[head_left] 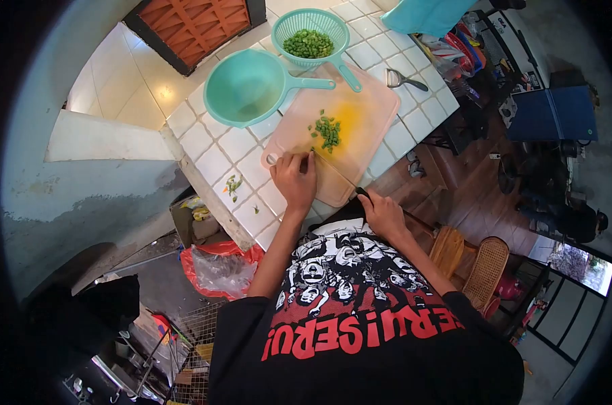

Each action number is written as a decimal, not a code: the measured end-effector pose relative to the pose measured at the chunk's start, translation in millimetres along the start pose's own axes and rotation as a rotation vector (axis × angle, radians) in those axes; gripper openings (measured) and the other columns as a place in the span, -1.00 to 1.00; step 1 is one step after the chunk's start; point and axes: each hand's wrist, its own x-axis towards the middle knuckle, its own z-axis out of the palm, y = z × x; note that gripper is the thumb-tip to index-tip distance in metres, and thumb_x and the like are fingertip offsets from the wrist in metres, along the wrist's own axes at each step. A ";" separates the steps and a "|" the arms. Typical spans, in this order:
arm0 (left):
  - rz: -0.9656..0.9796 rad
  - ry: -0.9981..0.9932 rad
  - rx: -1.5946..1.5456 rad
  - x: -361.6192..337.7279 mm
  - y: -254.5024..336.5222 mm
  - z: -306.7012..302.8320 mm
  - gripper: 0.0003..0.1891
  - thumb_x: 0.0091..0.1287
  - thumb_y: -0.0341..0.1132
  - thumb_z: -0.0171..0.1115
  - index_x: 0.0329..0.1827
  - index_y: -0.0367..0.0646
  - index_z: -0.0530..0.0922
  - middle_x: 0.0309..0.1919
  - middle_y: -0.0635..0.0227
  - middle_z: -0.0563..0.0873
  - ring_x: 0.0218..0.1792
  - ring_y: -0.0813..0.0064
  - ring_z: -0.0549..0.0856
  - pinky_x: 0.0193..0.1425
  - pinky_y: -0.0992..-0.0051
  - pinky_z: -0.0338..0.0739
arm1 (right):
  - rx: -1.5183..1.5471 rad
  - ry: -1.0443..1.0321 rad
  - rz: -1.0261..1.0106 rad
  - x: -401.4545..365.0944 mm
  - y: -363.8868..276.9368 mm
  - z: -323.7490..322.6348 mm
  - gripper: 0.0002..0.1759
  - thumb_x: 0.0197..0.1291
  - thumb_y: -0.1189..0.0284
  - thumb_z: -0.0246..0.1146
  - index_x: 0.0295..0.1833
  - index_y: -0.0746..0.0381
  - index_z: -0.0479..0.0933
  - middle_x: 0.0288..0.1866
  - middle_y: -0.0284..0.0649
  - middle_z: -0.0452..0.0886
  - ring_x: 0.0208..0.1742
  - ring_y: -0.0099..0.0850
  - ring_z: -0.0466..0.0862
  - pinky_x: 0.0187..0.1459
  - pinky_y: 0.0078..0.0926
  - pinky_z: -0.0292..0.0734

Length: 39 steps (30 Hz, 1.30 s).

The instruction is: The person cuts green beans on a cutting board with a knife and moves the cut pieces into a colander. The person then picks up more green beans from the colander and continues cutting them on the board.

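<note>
Right hand [381, 212] clamps knife [334, 173]; left hand [294, 179] curled on cutting board [368, 111] beside the blade, grip unclear: slip cuts fingertips.

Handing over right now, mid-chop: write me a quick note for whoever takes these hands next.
Left hand: fingers curled down on the cutting board; whatever is under them is hidden.
Right hand: grip closed on the knife, blade angled across the board toward the left hand.
Done: cut green pieces piled mid-board; more in the colander.
Left: the board pile is not yet moved; the teal bowl looks empty.
</note>
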 end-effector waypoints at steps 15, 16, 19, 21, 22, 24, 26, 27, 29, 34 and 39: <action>0.102 -0.055 -0.030 -1.2 0.7 -8.7 -0.86 0.20 -0.34 0.49 -0.19 -0.09 0.83 -0.33 0.37 0.75 -0.18 0.34 0.64 0.00 0.33 0.36 | 0.190 -0.002 -0.041 22.7 -14.7 11.3 -0.50 0.57 0.03 0.03 -0.10 0.28 0.58 -0.30 0.27 0.68 -0.17 0.30 0.67 -0.14 0.27 0.51; 0.097 -0.051 -0.034 -1.3 1.1 -8.6 -0.86 0.20 -0.34 0.49 -0.20 -0.10 0.83 -0.33 0.39 0.75 -0.17 0.34 0.64 0.02 0.32 0.35 | 0.167 -0.009 -0.049 22.1 -15.8 11.1 -0.51 0.57 0.03 0.04 -0.09 0.26 0.58 -0.31 0.26 0.69 -0.18 0.30 0.68 -0.13 0.28 0.52; 0.110 -0.060 -0.041 -1.6 -0.4 -8.3 -0.87 0.20 -0.35 0.49 -0.21 -0.11 0.82 -0.34 0.41 0.75 -0.16 0.35 0.64 0.04 0.32 0.35 | 0.011 0.028 -0.026 21.3 -23.7 10.7 -0.54 0.57 0.04 0.04 -0.07 0.23 0.59 -0.31 0.24 0.70 -0.18 0.30 0.70 -0.11 0.27 0.55; 0.123 -0.070 -0.042 -2.3 -1.8 -7.2 -0.87 0.20 -0.35 0.49 -0.22 -0.12 0.82 -0.34 0.40 0.76 -0.16 0.35 0.64 0.04 0.33 0.35 | -0.006 0.014 -0.020 26.5 -29.1 11.7 -0.54 0.56 0.04 0.04 -0.04 0.21 0.60 -0.30 0.23 0.71 -0.17 0.30 0.70 -0.09 0.27 0.56; 0.125 -0.065 -0.037 -2.6 -1.9 -6.3 -0.87 0.19 -0.35 0.49 -0.22 -0.12 0.82 -0.34 0.40 0.76 -0.16 0.35 0.64 0.05 0.32 0.35 | -0.026 0.000 -0.024 26.9 -29.8 12.2 -0.55 0.56 0.04 0.04 -0.01 0.20 0.61 -0.29 0.22 0.72 -0.17 0.30 0.71 -0.08 0.26 0.58; 0.132 -0.057 -0.028 -2.6 -1.7 -6.9 -0.87 0.19 -0.35 0.50 -0.22 -0.13 0.81 -0.34 0.40 0.76 -0.16 0.34 0.64 0.05 0.32 0.35 | -0.001 0.002 -0.020 20.5 -25.8 12.0 -0.55 0.56 0.04 0.03 0.03 0.20 0.62 -0.28 0.24 0.71 -0.15 0.31 0.70 -0.07 0.26 0.57; 0.108 -0.024 -0.046 -1.5 0.3 -5.8 -0.89 0.21 -0.35 0.50 -0.25 -0.13 0.80 -0.35 0.39 0.75 -0.17 0.33 0.63 0.05 0.31 0.36 | 0.026 0.011 -0.024 13.9 -15.9 10.1 -0.54 0.57 0.05 0.03 0.07 0.20 0.63 -0.27 0.25 0.71 -0.13 0.31 0.70 -0.06 0.25 0.57; 0.109 -0.023 -0.045 -2.8 -1.0 -5.9 -0.89 0.21 -0.35 0.50 -0.25 -0.13 0.80 -0.35 0.39 0.75 -0.17 0.33 0.63 0.05 0.31 0.36 | 0.052 -0.014 -0.007 7.2 -4.1 10.8 -0.54 0.56 0.05 0.03 0.06 0.20 0.64 -0.26 0.25 0.71 -0.11 0.30 0.70 -0.05 0.23 0.57; 0.058 -0.063 -0.048 -3.1 -3.3 -4.3 -0.91 0.22 -0.33 0.50 -0.28 -0.13 0.78 -0.36 0.39 0.74 -0.17 0.32 0.64 0.06 0.29 0.36 | 0.088 -0.030 0.014 12.5 9.0 22.5 -0.53 0.56 0.05 0.04 0.06 0.21 0.65 -0.24 0.24 0.71 -0.10 0.28 0.70 -0.04 0.21 0.57; 0.112 -0.093 -0.042 -2.7 -2.7 -5.0 -0.90 0.23 -0.32 0.50 -0.28 -0.13 0.77 -0.37 0.39 0.74 -0.17 0.33 0.63 0.06 0.29 0.36 | 0.408 -0.033 -0.010 39.3 -5.6 27.4 -0.48 0.55 0.00 0.05 -0.05 0.24 0.66 -0.21 0.20 0.71 -0.06 0.21 0.69 -0.05 0.17 0.55; 0.124 -0.075 -0.018 -3.1 -0.9 -6.5 -0.89 0.21 -0.32 0.49 -0.26 -0.13 0.78 -0.36 0.38 0.74 -0.17 0.33 0.64 0.07 0.29 0.36 | 0.311 -0.023 0.015 23.6 -20.3 14.2 -0.47 0.55 -0.02 0.03 -0.08 0.22 0.64 -0.24 0.21 0.71 -0.10 0.24 0.70 -0.07 0.22 0.55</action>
